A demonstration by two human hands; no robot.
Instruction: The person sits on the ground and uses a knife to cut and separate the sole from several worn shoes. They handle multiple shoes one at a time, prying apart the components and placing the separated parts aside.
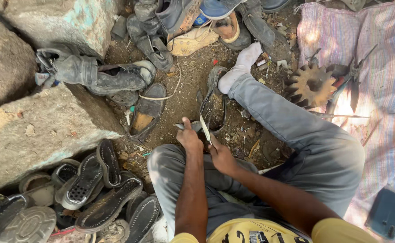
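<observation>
While sitting on bare dirt, working amid clutter: pale rock slabs (pixel 31 130) crowding nine o'clock, worn sandal soles (pixel 103 193) piling at seven, dusty old shoes (pixel 112 76) lying at eleven and more heaped at twelve. Leaving only a narrow patch of open ground (pixel 184 90) at centre, hemmed by the rock edge leftward and the outstretched grey-trousered leg (pixel 296 130) with white sock (pixel 240 67) running toward one o'clock. Left hand (pixel 189 137) closing around the near end of a dark shoe upper (pixel 213 105), thumb up, fingers curled tight on it. Right hand (pixel 220 155) pinching a pale thin blade (pixel 205 128), angling it against that same piece, just beside the left thumb. Lying farther right, at two o'clock: a rusty toothed wheel (pixel 312 85) and metal tools (pixel 352 81) on a striped cloth (pixel 386 54). Resting at four: a dark phone (pixel 386 211).
</observation>
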